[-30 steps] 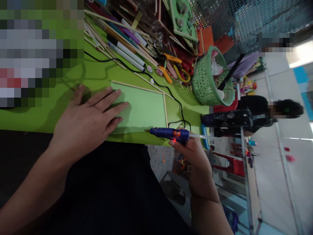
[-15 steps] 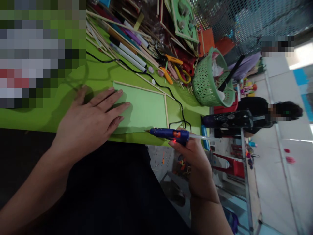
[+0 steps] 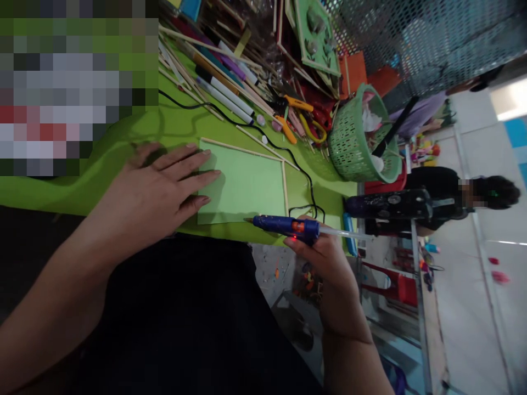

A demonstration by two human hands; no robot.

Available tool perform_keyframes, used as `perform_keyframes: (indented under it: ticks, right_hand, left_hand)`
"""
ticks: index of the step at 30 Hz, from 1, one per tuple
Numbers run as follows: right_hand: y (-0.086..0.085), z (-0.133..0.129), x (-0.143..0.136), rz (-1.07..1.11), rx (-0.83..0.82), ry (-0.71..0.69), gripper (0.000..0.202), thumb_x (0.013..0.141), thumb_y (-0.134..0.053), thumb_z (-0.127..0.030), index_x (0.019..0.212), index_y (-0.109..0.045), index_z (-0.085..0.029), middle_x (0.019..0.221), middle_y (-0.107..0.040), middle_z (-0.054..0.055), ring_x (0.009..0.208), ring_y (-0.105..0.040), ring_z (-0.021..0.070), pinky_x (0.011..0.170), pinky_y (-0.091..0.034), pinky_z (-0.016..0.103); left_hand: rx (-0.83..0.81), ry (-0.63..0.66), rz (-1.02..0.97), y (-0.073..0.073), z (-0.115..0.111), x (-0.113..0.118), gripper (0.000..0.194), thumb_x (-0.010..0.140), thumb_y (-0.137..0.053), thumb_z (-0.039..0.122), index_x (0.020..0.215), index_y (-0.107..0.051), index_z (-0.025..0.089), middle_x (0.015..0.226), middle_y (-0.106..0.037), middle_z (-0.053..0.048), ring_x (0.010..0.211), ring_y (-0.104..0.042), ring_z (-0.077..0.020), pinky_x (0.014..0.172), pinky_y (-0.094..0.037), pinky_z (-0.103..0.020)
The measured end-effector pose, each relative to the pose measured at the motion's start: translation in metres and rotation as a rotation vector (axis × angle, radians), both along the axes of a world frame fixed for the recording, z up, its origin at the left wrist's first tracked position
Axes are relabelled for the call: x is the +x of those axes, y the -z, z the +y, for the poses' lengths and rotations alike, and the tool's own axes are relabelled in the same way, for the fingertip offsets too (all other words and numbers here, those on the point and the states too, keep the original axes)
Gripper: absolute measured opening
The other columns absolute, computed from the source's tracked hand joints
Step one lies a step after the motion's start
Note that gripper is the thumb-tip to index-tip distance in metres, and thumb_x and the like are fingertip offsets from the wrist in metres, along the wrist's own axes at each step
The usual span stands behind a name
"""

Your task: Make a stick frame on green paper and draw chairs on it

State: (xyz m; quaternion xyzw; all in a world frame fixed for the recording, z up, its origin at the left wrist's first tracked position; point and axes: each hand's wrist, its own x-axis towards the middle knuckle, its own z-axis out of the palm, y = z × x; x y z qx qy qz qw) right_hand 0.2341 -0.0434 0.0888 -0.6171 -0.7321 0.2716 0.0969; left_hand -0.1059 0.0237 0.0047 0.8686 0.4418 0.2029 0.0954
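A light green sheet (image 3: 242, 189) lies on the green tabletop (image 3: 181, 123), with thin wooden sticks (image 3: 247, 151) along its far edge and right edge. My left hand (image 3: 164, 189) rests spread over the sheet's left part, fingers apart and palm down. In my right hand (image 3: 325, 247) is a blue glue gun (image 3: 280, 225), a clear glue stick (image 3: 346, 233) poking out of its back and a red light glowing on it. The gun's nozzle points left, at the sheet's near edge. Whether the tip touches the sheet I cannot tell.
Markers (image 3: 230, 99), loose sticks, orange-handled pliers (image 3: 298, 103) and scissors (image 3: 315, 129) crowd the far side. A green basket (image 3: 349, 142) stands at the right. A black cord (image 3: 307, 178) curves past the sheet. A person in black (image 3: 436, 192) is farther off.
The sheet, sticks and basket appear slightly farther right in view. My left hand has shifted slightly relative to the sheet, uncovering more of its left edge. The glue gun stays at nearly the same spot in view.
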Motion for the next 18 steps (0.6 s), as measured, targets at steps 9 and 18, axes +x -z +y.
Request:
perform_keyframes:
  ticks: [9, 18]
  right_hand:
    - [0.000, 0.002, -0.004, -0.025, 0.040, -0.047, 0.023, 0.099, -0.070, -0.043, 0.090, -0.065, -0.023, 0.085, -0.065, 0.003, 0.076, -0.060, 0.0207, 0.070, -0.044, 0.033]
    - [0.001, 0.002, -0.015, 0.000, 0.050, -0.067, 0.022, 0.098, -0.072, -0.040, 0.088, -0.063, -0.023, 0.084, -0.066, 0.002, 0.076, -0.062, 0.0201, 0.071, -0.045, 0.032]
  left_hand:
    - [-0.024, 0.003, 0.003, 0.001, 0.000, 0.001, 0.044, 0.113, -0.041, 0.036, 0.151, -0.061, 0.025, 0.169, -0.051, -0.008, 0.158, -0.046, -0.0321, 0.127, -0.032, -0.065]
    - [-0.024, 0.005, -0.009, 0.002, -0.001, 0.001, 0.045, 0.113, -0.040, 0.037, 0.151, -0.062, 0.026, 0.169, -0.052, -0.007, 0.159, -0.045, -0.0319, 0.127, -0.032, -0.065]
